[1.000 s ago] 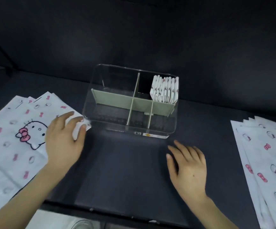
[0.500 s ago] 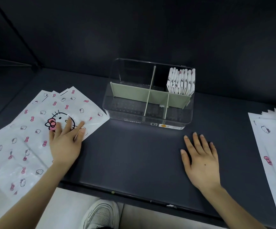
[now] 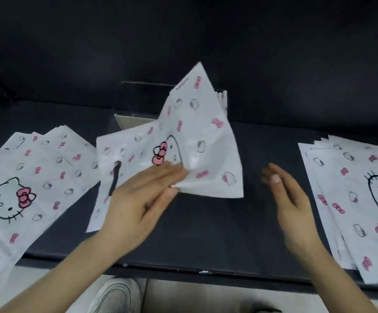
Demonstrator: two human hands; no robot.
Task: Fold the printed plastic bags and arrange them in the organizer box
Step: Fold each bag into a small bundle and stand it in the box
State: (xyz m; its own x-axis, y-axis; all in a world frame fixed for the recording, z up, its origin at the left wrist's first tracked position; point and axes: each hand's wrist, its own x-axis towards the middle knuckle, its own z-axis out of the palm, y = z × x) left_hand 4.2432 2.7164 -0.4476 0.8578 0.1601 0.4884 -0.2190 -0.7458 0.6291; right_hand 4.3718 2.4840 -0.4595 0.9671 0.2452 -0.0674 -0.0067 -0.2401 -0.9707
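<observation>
1. The left hand [image 3: 142, 199] has one printed bag [image 3: 197, 141] up off the worktop [image 3: 206, 233], its grip pinching the bag's near edge, fingers on top, thumb beneath.
2. That bag billows, crumpled, above the middle of the worktop and hides most of the organizer box [image 3: 129, 122] at the far edge.
3. The right hand [image 3: 294, 206] hovers near the bag, blurred, grip released and holding nothing.
4. Folded bags [image 3: 223, 99] peek out at the box's far right corner.
5. One flat stack [image 3: 25, 177] lies at the left edge and another stack [image 3: 353, 199] at the right.
6. To do this step well, I'd say: bring the bag down flat on the bare middle, let the right hand take the free corner, and sweep the air out. Then match the edges and press each crease firmly, since this film looks slippery and likely to spring open.
</observation>
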